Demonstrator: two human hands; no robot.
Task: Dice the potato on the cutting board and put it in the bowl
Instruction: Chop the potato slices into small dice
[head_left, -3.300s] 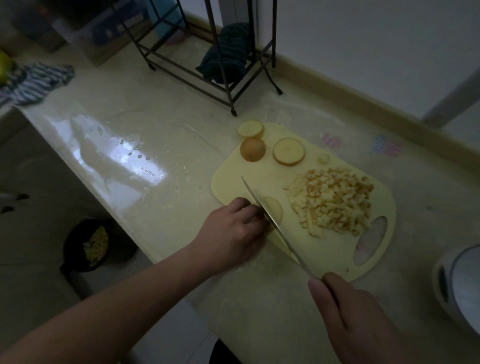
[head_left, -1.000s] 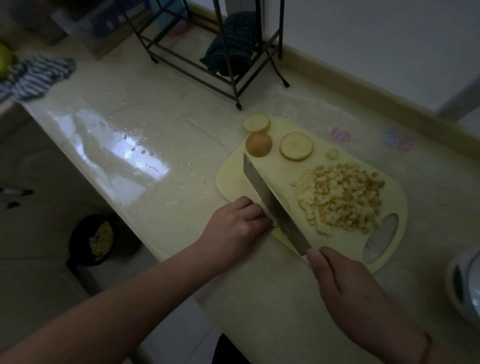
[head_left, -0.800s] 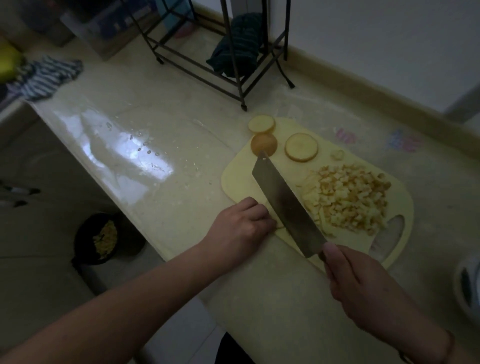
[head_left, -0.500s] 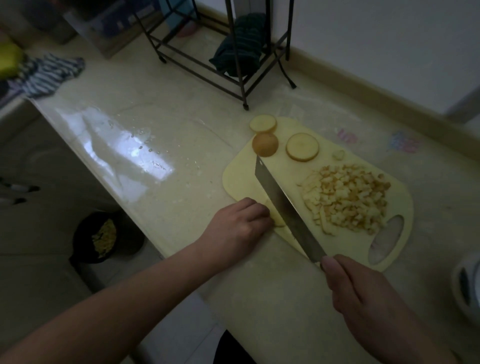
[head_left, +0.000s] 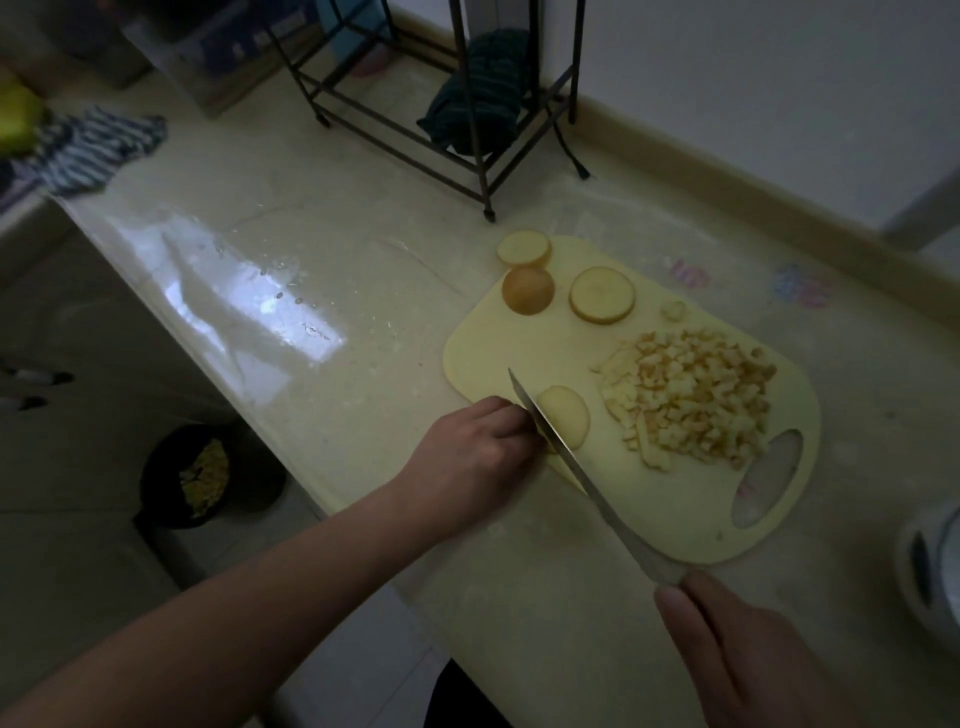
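Note:
A pale yellow cutting board (head_left: 519, 338) lies on the counter. Near its front left edge a potato slice (head_left: 566, 415) lies flat. My left hand (head_left: 478, 457) holds it down with curled fingers from the left. My right hand (head_left: 748, 654) grips the handle of a knife (head_left: 571, 462), whose blade stands edge-down across the slice beside my left fingertips. A heap of diced potato (head_left: 691, 405) fills the board's right side. Two more slices (head_left: 602, 301), (head_left: 524, 248) and a rounded end piece (head_left: 527, 290) lie at the far end. A white bowl (head_left: 930, 571) shows at the right edge.
A black wire rack (head_left: 467, 104) holding a dark green cloth (head_left: 478, 93) stands behind the board. A striped cloth (head_left: 88, 145) lies far left. A black bin (head_left: 166, 467) with scraps sits on the floor below the counter edge. A small potato bit (head_left: 674, 309) lies near the dice.
The knife blade, raised and tilted flat a moment ago, has come down edge-first through the slice. My left hand has stayed on the slice.

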